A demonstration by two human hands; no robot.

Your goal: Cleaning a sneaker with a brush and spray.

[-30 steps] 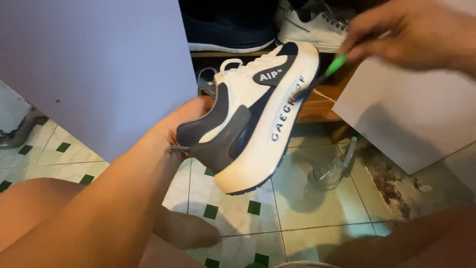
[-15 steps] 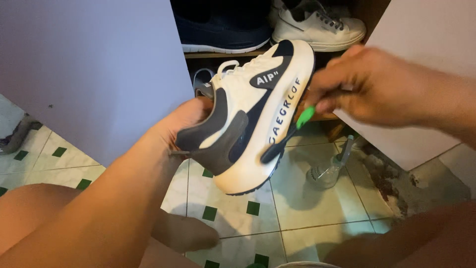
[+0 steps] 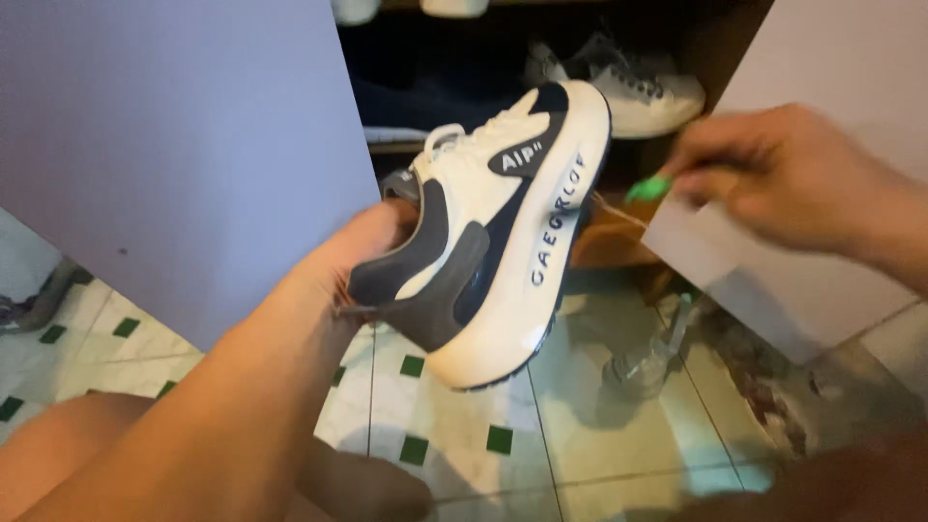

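Knees and forearm fill the near edge at 6 to 8 o'clock, above a floor (image 3: 580, 406) of pale tiles set with small green squares. From there our left hand (image 3: 362, 256) reaches up toward the centre, closed around the heel and collar of a sneaker (image 3: 503, 232), with fingers tucked inside the opening. We hold the sneaker off the floor, on its side, with its heel low near the centre and its toe pointing toward 1 o'clock. It is white with dark grey and navy panels, a thick white sole facing right, and dark lettering along that sole.

At 3 o'clock our right hand (image 3: 773, 179) is pinched shut on a toothbrush (image 3: 648, 188) with a green handle. Only the green part shows, blurred, just right of the sneaker's sole and not touching it; we cannot tell where the bristles are.

Below the right hand, at 4 o'clock, a clear glass bottle (image 3: 643, 358) lies on the floor, near a stained patch of tile.

Farther off, a pale lilac cabinet door (image 3: 174, 145) stands open at 10 o'clock, and another pale panel (image 3: 831, 58) sits at 2 o'clock. Between them, at 12 o'clock, a wooden shelf (image 3: 604, 242) carries a white shoe (image 3: 648, 92) and a dark shoe (image 3: 435, 97) in shadow.
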